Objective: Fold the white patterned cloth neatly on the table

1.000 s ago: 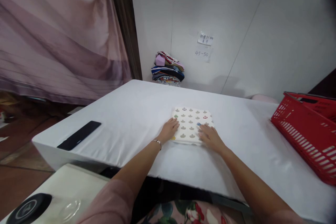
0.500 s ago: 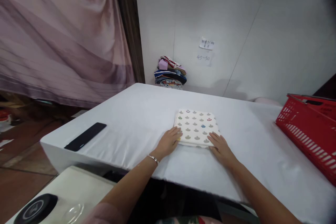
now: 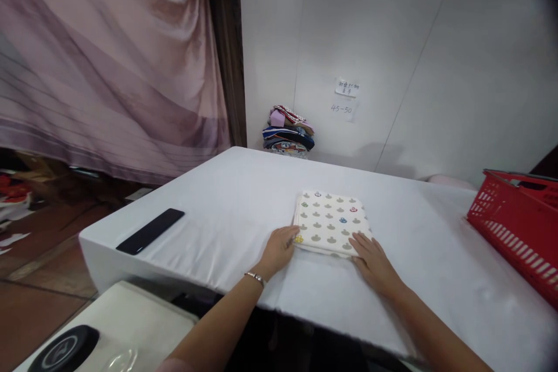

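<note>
In the head view, a folded cloth (image 3: pixel 332 224) is seen lying flat just right of the frame's centre on the white-covered table (image 3: pixel 226 209). The left hand (image 3: pixel 279 250) and right hand (image 3: pixel 370 256) are laid open at its two near corners, fingers spread and nothing gripped, apparently so that the layers are pressed square. The cloth is cream, printed with rows of small grey motifs and a few coloured ones, and is folded into a neat, thick rectangle.

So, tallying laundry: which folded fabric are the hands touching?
The white folded cloth printed with motifs, lying alone; the multicoloured folded pile sits untouched by the wall.
</note>
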Action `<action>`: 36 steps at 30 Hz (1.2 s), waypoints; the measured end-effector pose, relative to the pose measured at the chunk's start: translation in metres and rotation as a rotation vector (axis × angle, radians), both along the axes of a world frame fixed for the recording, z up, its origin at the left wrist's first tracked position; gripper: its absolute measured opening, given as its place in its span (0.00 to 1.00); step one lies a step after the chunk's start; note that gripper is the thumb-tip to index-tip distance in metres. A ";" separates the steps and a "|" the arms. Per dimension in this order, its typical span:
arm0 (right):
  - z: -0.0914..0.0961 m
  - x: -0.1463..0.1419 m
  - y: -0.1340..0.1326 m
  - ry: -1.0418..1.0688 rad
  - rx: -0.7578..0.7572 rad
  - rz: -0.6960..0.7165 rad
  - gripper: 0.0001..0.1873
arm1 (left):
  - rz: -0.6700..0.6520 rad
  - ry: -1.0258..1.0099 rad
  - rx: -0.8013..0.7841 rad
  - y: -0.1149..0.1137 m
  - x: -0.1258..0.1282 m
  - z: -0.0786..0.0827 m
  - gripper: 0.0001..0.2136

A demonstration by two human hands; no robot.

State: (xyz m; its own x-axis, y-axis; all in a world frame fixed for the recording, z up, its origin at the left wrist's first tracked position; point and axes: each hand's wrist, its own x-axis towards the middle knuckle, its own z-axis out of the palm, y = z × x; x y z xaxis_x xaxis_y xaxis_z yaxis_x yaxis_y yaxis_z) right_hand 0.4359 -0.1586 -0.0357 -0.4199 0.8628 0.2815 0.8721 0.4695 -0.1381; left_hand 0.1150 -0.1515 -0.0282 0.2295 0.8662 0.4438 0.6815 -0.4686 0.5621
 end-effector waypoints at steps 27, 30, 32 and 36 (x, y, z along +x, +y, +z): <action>-0.002 -0.003 -0.003 0.183 0.015 -0.063 0.29 | 0.460 -0.120 -0.206 0.011 0.041 0.018 0.09; -0.010 -0.001 -0.002 0.229 0.055 -0.080 0.28 | 0.480 -0.113 -0.209 0.008 0.039 0.013 0.09; -0.014 0.000 -0.002 0.242 0.057 -0.071 0.27 | 0.479 -0.105 -0.205 0.008 0.039 0.013 0.09; -0.015 -0.001 -0.002 0.239 0.043 -0.062 0.27 | 0.463 -0.095 -0.228 0.014 0.042 0.021 0.11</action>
